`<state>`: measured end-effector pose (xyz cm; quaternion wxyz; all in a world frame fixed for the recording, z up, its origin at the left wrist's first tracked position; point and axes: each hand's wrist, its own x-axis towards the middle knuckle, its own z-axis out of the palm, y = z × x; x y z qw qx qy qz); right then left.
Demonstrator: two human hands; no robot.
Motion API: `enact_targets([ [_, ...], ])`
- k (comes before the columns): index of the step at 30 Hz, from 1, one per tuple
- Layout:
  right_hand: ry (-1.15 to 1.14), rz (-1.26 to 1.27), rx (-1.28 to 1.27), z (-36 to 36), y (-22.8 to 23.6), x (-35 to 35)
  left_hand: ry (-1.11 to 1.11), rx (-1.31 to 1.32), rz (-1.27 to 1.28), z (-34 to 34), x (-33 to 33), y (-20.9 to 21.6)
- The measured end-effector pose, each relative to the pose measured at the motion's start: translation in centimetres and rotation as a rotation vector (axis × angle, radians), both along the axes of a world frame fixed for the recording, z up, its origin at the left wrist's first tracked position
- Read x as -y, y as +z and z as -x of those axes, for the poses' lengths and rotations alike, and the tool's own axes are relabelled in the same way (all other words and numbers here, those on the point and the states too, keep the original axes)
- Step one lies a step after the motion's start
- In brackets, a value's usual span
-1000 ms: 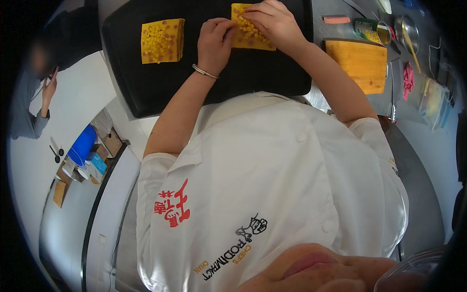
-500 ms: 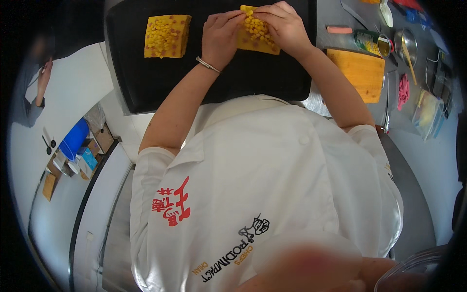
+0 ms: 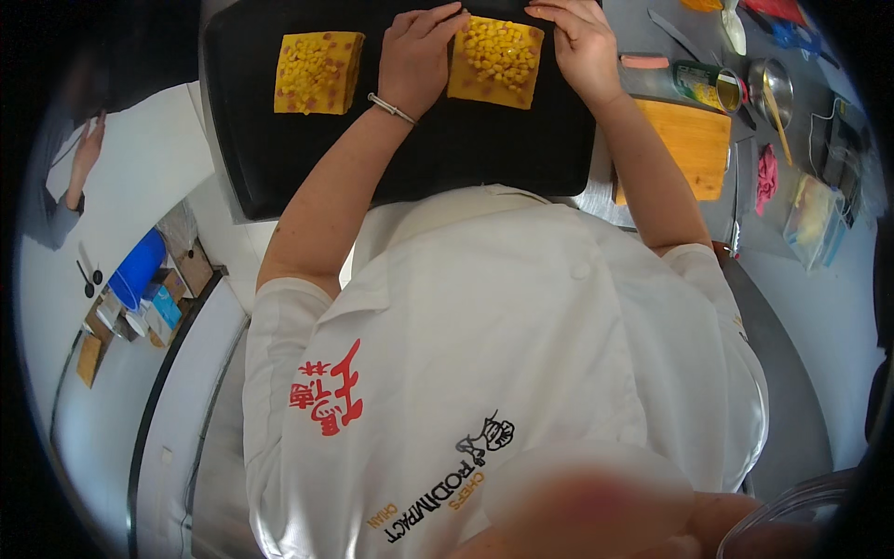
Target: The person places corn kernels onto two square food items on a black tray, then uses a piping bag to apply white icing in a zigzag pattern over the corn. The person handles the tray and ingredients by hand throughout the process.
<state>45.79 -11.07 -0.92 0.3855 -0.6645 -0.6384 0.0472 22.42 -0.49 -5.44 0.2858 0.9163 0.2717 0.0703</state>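
On tray [image 3: 298, 154], two corn-topped squares [image 3: 497, 63]

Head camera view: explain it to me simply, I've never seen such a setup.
There is no machine, only a person's bare left hand and right hand. The pictures come from a wide camera worn on the head, looking down, so straight edges bend. On a black tray sit a left slab and a right slab, both yellow and topped with kernels. The hands flank the right slab; neither clearly holds anything. To the right lie a wooden board and a metal bowl.
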Motion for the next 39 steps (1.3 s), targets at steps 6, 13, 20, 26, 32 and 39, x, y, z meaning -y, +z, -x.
enact_targets([
  [6,0.131,-0.026,0.077,1.1,0.3,0.9,-0.105,0.17,-0.465,0.1,1.3,0.2],
  [13,0.213,0.047,0.326,1.6,-2.0,3.5,-0.096,0.228,-0.407,-0.3,2.6,0.6],
  [20,0.164,0.055,0.271,-0.5,-3.1,4.6,-0.108,0.185,-0.417,0.7,3.2,1.0],
  [26,0.158,0.048,0.19,-0.6,-2.9,5.0,-0.054,0.186,-0.393,2.0,3.7,0.7],
  [32,0.165,0.073,0.265,0.6,-3.2,4.4,-0.058,0.199,-0.401,1.8,3.7,0.4],
  [39,0.108,0.086,0.249,-0.2,-3.4,4.9,-0.081,0.21,-0.405,1.9,3.9,0.6],
])
